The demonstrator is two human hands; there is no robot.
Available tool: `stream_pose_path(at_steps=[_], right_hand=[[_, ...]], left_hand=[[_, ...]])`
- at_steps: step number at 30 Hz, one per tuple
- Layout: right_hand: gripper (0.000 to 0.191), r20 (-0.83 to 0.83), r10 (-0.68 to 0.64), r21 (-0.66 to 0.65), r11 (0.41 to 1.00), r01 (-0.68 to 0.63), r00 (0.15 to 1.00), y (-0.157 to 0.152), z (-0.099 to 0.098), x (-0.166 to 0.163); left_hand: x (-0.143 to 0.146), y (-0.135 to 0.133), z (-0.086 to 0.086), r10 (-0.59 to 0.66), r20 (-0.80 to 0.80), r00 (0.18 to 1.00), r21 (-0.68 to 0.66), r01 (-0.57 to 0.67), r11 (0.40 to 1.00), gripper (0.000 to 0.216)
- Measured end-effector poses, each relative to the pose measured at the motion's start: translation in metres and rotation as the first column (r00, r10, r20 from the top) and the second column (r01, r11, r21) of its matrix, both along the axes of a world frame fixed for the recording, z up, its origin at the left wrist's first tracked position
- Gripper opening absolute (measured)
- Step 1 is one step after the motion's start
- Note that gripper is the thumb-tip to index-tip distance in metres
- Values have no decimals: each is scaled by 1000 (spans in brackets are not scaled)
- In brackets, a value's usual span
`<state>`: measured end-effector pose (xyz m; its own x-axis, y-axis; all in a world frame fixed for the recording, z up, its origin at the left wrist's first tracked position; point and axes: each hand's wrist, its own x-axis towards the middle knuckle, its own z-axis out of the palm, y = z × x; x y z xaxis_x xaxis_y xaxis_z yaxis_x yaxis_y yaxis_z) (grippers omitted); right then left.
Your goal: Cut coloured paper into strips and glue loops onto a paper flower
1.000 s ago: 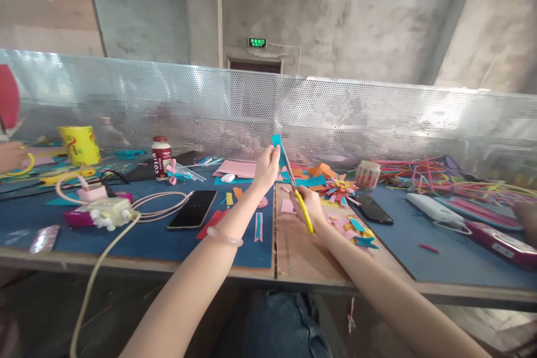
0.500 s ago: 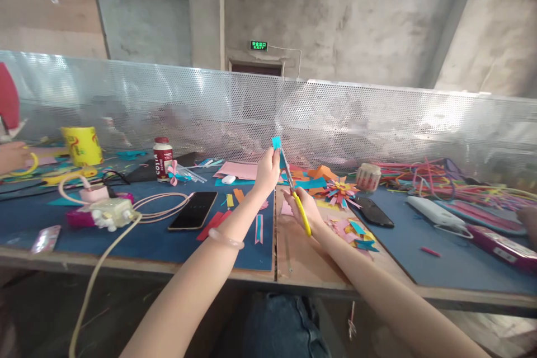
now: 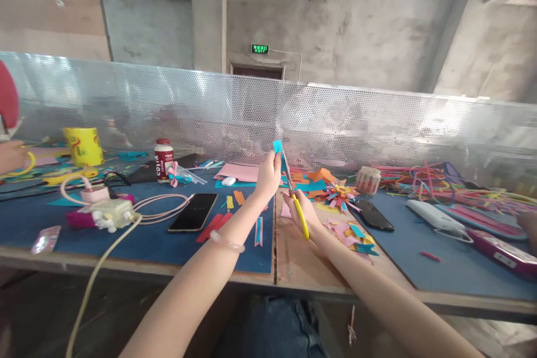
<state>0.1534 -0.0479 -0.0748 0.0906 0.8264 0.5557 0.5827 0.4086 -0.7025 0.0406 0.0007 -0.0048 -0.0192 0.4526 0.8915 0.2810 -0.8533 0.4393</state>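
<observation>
My left hand is closed, pinching a small blue piece of paper that sticks up above the fingertips. Yellow-handled scissors are in my right hand, its fingers wrapped at the handles. Their blades point up and away, alongside the blue paper; whether they are cutting into it I cannot tell. On the table to the right of my right hand lies a multicoloured paper flower, with cut paper scraps nearer me. Left of the table gap is a pink and blue paper strip.
A black phone, a coffee bottle and a power strip stand or lie to the left. On the right are another phone and a white device. A perforated metal screen runs behind. Another person's hand shows far left.
The scissors have tilted slightly, with their yellow handle a little to the left and lower. The left hand keeps its pinch on the blue paper, and the view has shifted slightly.
</observation>
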Motion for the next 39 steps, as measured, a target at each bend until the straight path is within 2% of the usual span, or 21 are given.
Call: stream_pose_path(at_steps=[23,39], right_hand=[[21,62,-20,140,990,12,998,-1,1,1],[17,48,-2,142,990,-5,999,-3,2,2]], left_hand=[[0,-1,-2,-43,-46,998,-66,40,997,24],[-4,-2,2,-97,-28,995,-49,95,994,29]])
